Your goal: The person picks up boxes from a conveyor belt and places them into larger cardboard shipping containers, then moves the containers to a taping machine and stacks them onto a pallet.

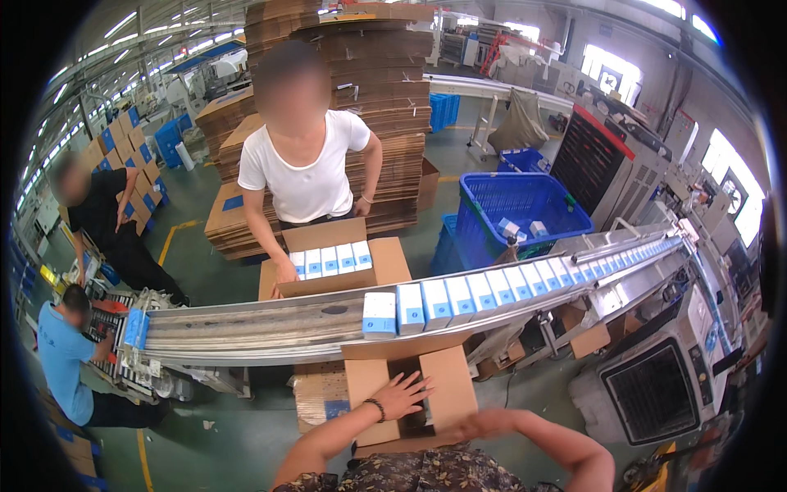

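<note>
Left hand (399, 394) flat, fingers spread on cardboard box (449, 385) flap; right hand (479, 424) at box edge, grip unclear.

Left hand (402, 395) lies flat on the carton (410, 394) down in front, right hand (479, 425) at its right flap. Just beyond the carton the conveyor (270, 324) runs left to right, a row of small boxes (459, 297) standing on its right half. Across the conveyor, a person in a T-shirt (303, 168) leans over a second carton (332, 258) with boxes standing in it. Behind that person, a stack of flat cardboard (377, 90). Right of the stack, a crate (520, 205) holding a few boxes. Far left, a seated person (65, 361) at the conveyor's end, another person (102, 217) behind
</note>
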A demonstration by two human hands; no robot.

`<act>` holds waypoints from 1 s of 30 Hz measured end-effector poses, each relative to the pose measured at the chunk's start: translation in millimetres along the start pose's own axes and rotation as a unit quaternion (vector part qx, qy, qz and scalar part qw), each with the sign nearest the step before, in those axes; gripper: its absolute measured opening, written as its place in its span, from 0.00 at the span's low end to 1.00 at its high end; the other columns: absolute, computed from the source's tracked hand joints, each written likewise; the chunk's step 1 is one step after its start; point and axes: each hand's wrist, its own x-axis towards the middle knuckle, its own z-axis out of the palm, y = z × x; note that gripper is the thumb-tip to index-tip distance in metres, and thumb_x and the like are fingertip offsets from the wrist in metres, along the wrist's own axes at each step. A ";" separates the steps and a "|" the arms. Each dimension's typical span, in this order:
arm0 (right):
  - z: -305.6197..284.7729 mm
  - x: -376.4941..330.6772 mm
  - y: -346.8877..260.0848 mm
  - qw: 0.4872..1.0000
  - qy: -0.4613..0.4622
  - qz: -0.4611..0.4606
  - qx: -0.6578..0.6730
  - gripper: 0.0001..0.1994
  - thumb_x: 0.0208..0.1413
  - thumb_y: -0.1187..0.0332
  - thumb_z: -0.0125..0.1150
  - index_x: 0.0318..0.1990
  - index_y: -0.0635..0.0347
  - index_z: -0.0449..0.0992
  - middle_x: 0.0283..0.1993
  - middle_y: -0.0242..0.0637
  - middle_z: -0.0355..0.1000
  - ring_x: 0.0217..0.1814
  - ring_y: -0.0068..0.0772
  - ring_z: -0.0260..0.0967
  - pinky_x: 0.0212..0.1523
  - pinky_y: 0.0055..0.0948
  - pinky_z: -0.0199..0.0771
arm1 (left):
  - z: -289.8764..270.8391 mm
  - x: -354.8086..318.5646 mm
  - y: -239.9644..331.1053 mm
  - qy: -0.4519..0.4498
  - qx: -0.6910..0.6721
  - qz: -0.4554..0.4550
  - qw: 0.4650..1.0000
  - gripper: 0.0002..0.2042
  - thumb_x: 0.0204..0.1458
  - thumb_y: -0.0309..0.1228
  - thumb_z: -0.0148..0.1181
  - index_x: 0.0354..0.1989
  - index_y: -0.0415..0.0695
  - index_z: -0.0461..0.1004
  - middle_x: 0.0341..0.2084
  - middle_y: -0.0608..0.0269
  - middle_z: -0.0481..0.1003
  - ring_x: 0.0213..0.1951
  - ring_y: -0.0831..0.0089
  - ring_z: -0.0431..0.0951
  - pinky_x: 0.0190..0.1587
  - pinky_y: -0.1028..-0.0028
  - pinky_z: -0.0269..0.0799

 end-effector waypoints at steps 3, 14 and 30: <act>48.1 -51.6 -4.3 0.979 0.204 -0.015 0.003 0.22 0.63 0.49 0.49 0.58 0.51 0.67 0.59 0.47 0.66 0.60 0.53 0.63 0.58 0.45 0.63 | -4.4 5.5 -7.8 -0.020 -0.018 0.047 0.999 0.28 0.62 0.48 0.45 0.70 0.57 0.51 0.71 0.64 0.46 0.71 0.53 0.48 0.68 0.49 0.51; 43.4 143.7 105.0 0.732 0.596 0.009 0.330 0.34 0.65 0.55 0.49 0.69 0.67 0.47 0.58 0.55 0.67 0.59 0.55 0.66 0.61 0.40 0.62 | -79.4 -64.9 14.9 0.248 -0.056 -0.289 0.923 0.31 0.52 0.45 0.59 0.62 0.41 0.64 0.58 0.53 0.68 0.62 0.60 0.64 0.62 0.59 0.57; 16.4 83.5 -121.3 0.783 0.306 -0.084 0.536 0.22 0.65 0.65 0.51 0.61 0.67 0.64 0.44 0.35 0.75 0.46 0.21 0.70 0.51 0.27 0.69 | 50.2 -358.6 -86.9 0.198 -0.832 -0.427 0.294 0.31 0.64 0.55 0.40 0.63 0.41 0.62 0.55 0.56 0.71 0.54 0.64 0.74 0.53 0.63 0.71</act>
